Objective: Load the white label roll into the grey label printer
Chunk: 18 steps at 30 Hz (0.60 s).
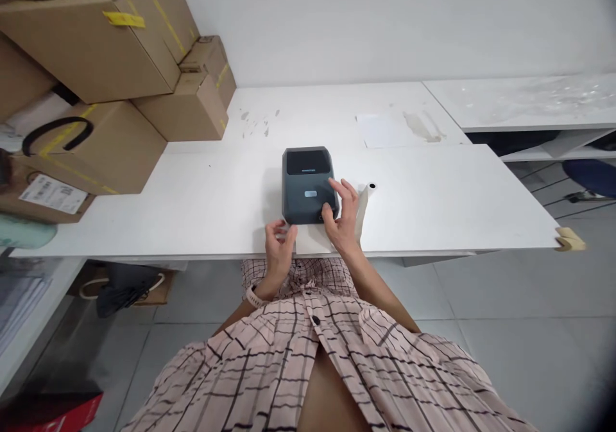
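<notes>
A dark grey, boxy device that looks like a label printer [308, 185] rests on the white table close to its front edge. White paper [312, 241] lies at its front and reaches the table edge. My right hand [342, 217] is at the device's front right corner, thumb on its top near a small orange mark, fingers spread beside its right side. By the front left corner is my left hand [279, 244], thumb and fingers apart with nothing visible between them. A narrow roll of white paper [366, 194] lies just right of my right hand.
Cardboard boxes [91, 47] with yellow tape are stacked on the left of the table [433, 207]. A flat white sheet [378, 130] lies toward the back wall. Tape covers the right front corner [571, 239]. A dark blue seat [591, 176] stands at the right.
</notes>
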Each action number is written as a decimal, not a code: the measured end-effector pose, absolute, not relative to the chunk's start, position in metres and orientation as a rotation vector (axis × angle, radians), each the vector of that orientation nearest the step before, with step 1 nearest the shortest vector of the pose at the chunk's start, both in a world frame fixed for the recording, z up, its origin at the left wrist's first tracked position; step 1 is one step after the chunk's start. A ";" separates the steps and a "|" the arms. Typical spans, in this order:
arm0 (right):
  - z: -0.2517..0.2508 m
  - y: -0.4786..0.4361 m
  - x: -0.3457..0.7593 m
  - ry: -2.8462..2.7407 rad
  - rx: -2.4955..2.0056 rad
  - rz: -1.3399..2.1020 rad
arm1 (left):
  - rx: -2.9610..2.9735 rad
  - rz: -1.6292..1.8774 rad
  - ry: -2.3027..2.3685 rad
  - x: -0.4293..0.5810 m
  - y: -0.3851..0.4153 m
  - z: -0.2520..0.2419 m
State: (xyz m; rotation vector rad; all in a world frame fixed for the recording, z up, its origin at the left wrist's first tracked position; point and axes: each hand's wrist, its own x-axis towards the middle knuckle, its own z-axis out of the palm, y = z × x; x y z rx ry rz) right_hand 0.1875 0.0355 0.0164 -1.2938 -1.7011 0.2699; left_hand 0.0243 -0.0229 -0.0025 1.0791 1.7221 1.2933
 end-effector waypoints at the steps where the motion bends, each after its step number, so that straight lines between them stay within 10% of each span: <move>1: 0.021 0.034 0.188 -1.751 -1.274 0.220 | 1.080 1.226 1.666 0.026 -0.030 -0.005; 18: 0.026 0.024 0.177 -1.726 -1.181 0.315 | 1.096 1.437 1.593 0.007 -0.014 -0.004</move>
